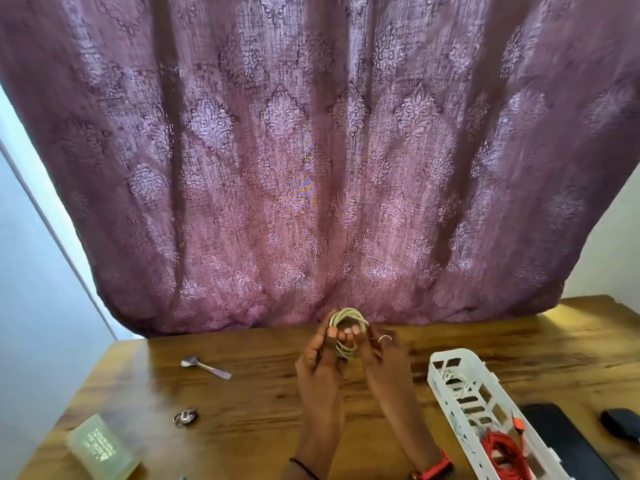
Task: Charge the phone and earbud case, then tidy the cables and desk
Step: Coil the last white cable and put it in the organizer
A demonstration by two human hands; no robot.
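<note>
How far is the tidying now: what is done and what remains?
Done: a red cable and a white cable lie in the basket. In hand: left hand and right hand hold a coiled pale cable. Left: storing that coil; the spoon lies loose on the desk.

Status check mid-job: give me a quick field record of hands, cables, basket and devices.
left hand: grips coiled white cable
right hand: holds the same coil above the desk
white basket: right of the hands; holds red cable
phone: black, on desk right of basket
earbud case: black, at the frame's right edge
spoon: on desk, left of hands
</note>
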